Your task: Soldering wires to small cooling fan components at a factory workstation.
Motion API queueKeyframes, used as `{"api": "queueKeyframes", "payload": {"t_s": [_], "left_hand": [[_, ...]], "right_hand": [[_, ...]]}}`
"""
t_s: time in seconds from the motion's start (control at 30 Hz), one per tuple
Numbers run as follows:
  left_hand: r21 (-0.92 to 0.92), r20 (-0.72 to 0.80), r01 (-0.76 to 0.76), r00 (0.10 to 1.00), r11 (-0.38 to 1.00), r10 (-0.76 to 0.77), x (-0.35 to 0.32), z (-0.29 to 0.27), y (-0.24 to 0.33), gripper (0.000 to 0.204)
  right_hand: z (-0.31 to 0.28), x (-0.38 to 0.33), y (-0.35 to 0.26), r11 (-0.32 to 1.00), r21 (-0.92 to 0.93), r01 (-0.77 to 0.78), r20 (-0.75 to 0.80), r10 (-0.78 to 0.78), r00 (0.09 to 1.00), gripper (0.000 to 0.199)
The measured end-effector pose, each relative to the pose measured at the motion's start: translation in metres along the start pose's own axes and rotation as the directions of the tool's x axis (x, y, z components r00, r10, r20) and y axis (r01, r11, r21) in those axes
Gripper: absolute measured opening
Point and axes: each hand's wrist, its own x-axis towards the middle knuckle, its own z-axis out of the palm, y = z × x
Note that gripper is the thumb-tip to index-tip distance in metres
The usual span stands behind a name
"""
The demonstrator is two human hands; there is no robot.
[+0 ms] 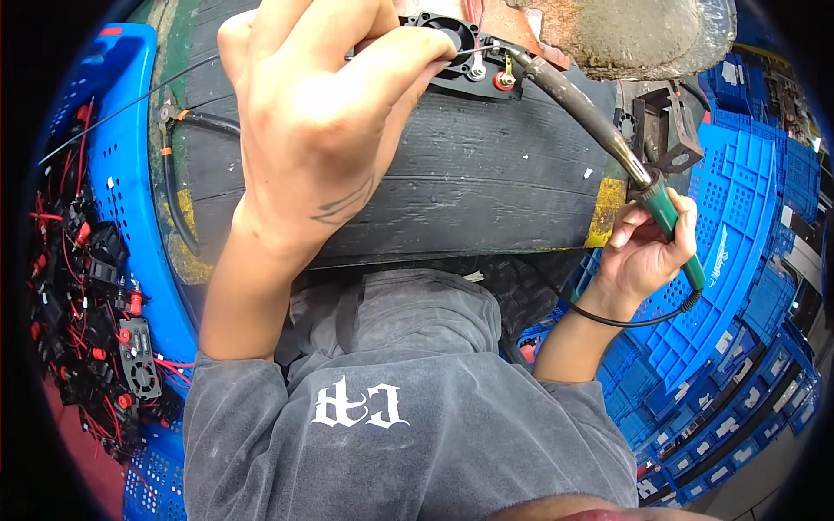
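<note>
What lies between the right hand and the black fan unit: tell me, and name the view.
In the head view, the soldering iron spans the stretch from the right hand to the fan unit, above the black tabletop.

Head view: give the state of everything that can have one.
Green-handled metal soldering iron: held; heat cannot be told.
Thin silvery wire: held, reaching toward the iron's tip.
Left hand: closed, pinching the wire.
Right hand: curled around the iron's handle.
Small black square-framed fan: partly hidden; spin unclear.
Black-handled metal pliers with orange bands: open, handles splayed.
Blue perforated plastic bin: holding black, red-wired parts.
</note>
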Motion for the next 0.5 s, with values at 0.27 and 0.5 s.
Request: {"api": "queueKeyframes", "payload": {"t_s": [0.27,0.5], "left_hand": [[-0.069,-0.004,0.183,0.983,0.981,-0.184,0.002,-0.002,0.017,0.030],[0.015,-0.007,-0.160,0.987,0.987,0.161,0.000,0.004,-0.010,0.025]], "right_hand": [[-0.010,0.002,0.001,1.000,0.021,-0.022,0.005,0.022,1.000,0.036],[-0.011,-0.001,-0.001,1.000,0.021,-0.020,0.034,0.019,0.999,0.035]]}}
